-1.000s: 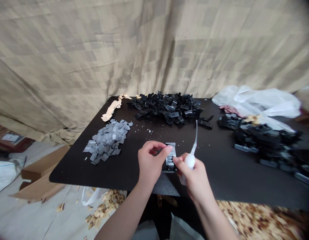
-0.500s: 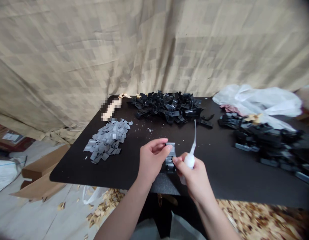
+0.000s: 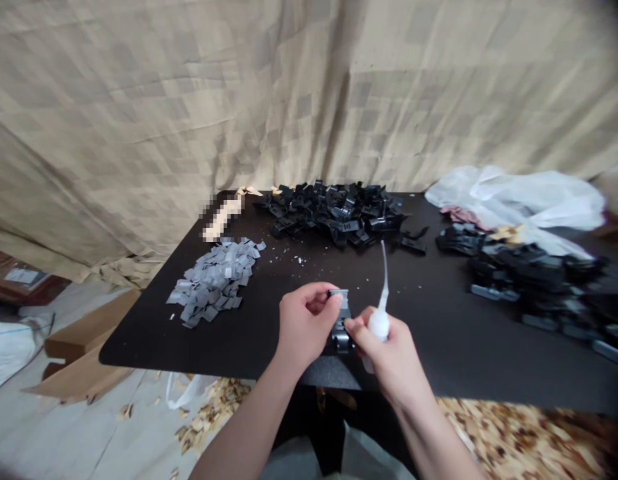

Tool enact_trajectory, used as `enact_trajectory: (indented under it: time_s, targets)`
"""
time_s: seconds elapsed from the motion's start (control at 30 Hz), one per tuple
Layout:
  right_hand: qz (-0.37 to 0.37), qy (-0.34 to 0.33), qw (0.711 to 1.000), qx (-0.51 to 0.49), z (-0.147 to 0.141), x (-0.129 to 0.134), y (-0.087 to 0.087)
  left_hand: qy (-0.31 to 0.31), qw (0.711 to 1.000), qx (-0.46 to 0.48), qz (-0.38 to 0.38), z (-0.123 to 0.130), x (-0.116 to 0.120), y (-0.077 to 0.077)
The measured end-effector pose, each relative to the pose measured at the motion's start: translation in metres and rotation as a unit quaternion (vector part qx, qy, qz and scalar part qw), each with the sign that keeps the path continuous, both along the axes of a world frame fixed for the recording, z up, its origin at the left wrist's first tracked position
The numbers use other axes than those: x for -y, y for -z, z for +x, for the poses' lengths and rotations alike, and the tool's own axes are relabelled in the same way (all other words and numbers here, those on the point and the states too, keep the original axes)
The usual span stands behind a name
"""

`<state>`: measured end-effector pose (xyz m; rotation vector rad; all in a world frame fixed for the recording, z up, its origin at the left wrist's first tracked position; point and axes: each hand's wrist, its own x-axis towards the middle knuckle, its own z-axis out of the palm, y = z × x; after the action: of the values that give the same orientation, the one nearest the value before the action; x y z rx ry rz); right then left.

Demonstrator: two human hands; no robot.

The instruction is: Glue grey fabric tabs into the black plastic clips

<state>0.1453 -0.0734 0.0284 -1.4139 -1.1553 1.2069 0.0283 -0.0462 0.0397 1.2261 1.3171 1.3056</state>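
Note:
My left hand [image 3: 306, 320] pinches a black plastic clip-like part [image 3: 341, 341] by its upper left edge, close to the front of the dark table [image 3: 289, 267]. A grey pad appears to lie on the part's face. In my right hand [image 3: 391, 353] is a white glue bottle [image 3: 379, 325] with a long thin nozzle pointing up and away. My right thumb and fingertips also touch the part's right side. The bottle's lower body is mostly hidden by my palm.
Grey flat pads [image 3: 216, 280] are heaped at the left. Loose black plastic parts [image 3: 339, 213] pile up at the back. More black parts [image 3: 533, 280] lie at the right, below a white plastic bag [image 3: 513, 197]. An open cardboard box [image 3: 83, 347] stands on the floor.
The bottle's nozzle has tipped slightly left. Both hands still hold the part, which has shifted only a little.

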Motion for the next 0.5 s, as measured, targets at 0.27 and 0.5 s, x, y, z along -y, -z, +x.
enact_trajectory:
  time_s: [0.27, 0.5]
  targets:
    - [-0.003, 0.020, 1.000, 0.011, -0.0020, 0.0001, -0.0007, 0.056, 0.997, 0.049, -0.029, -0.0008, -0.0061, 0.0042]
    - [-0.007, 0.004, 1.000, 0.000, 0.0005, -0.0027, 0.0065, 0.034, 0.999, 0.003, -0.018, 0.0007, -0.0046, 0.0077]
